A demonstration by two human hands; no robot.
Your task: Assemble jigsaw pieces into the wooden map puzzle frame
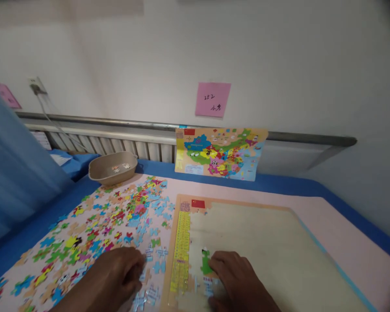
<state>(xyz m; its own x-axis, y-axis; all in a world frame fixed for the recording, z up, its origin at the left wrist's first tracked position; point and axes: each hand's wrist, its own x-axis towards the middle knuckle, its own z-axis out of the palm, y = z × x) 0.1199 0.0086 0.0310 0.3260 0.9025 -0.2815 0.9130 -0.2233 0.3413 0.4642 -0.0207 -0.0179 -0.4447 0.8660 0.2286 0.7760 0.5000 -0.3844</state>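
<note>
Pinching a green piece on the puzzle board, the right hand seems mid-placement, tabs needing alignment, while the left hand curls over loose pieces, grip unclear.

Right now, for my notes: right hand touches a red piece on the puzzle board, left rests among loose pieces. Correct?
No: the head view shows a green piece, not red, at the right hand on the puzzle board; the left hand rests among loose pieces.

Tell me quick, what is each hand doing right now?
Left hand: curled over loose pieces; a hold cannot be told.
Right hand: closed on green piece at the board.
</note>
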